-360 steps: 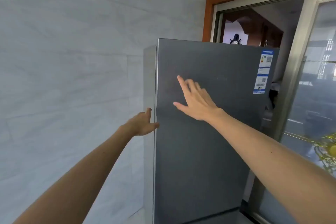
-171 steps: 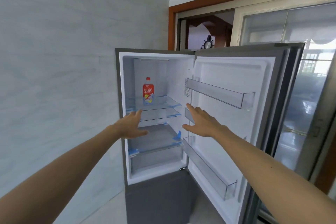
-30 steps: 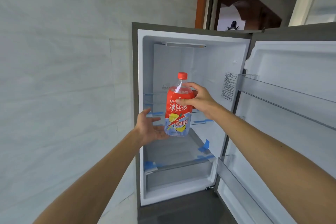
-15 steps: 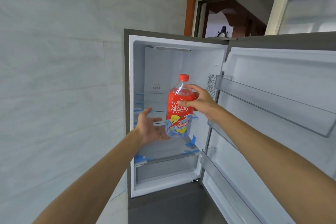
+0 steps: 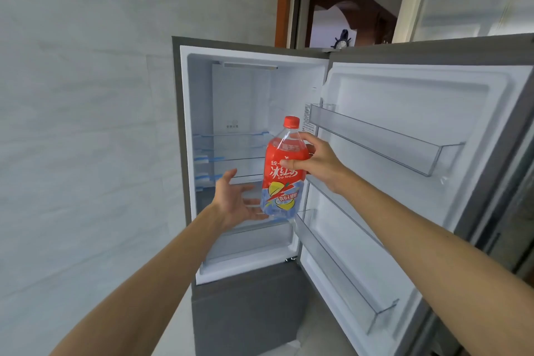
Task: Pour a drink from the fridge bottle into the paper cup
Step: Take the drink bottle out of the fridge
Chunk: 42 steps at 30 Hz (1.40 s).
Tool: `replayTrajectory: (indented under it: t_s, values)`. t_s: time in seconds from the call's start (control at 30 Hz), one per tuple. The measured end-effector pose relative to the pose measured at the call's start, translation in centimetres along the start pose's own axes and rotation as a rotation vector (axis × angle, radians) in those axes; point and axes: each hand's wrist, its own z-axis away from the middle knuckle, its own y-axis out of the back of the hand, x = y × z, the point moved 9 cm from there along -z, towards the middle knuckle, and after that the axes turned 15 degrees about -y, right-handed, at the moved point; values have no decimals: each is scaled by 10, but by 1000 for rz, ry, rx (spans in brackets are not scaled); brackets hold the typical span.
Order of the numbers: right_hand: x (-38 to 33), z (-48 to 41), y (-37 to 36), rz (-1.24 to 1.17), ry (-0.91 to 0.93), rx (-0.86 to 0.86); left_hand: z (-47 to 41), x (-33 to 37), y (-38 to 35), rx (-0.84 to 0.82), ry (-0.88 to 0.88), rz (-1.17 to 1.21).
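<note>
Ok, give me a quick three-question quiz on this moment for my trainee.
1. Which hand grips the bottle round its upper part?
2. True or false: the red cap is on the bottle.
3. The left hand is: A) gripping the cap; B) open, by the bottle's base; C) out of view.
Key: 1 the right hand; 2 true; 3 B.
</note>
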Motion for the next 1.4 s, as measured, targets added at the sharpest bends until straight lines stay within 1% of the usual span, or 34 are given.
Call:
replayTrajectory:
  t_s: [0.2,0.4,0.57,0.83,1.07,1.4]
  values:
    - [22,41,23,-21,-27,19,31,-35,-14,-26,26,66]
    - [40,79,44,-46,-51,50,51,-60,-29,-77,63,23]
    - [42,105,63,-50,-68,123,54,-76,-48,-143,115,8]
    - [48,157,95,-59,-136,314,65,-104,-84,-304,251,12]
    - [60,228,102,-82,-190,569,89,-135,-99,-437,342,-1]
    - [59,341,119,-40,-265,767,164,-185,-147,-647,516,-16]
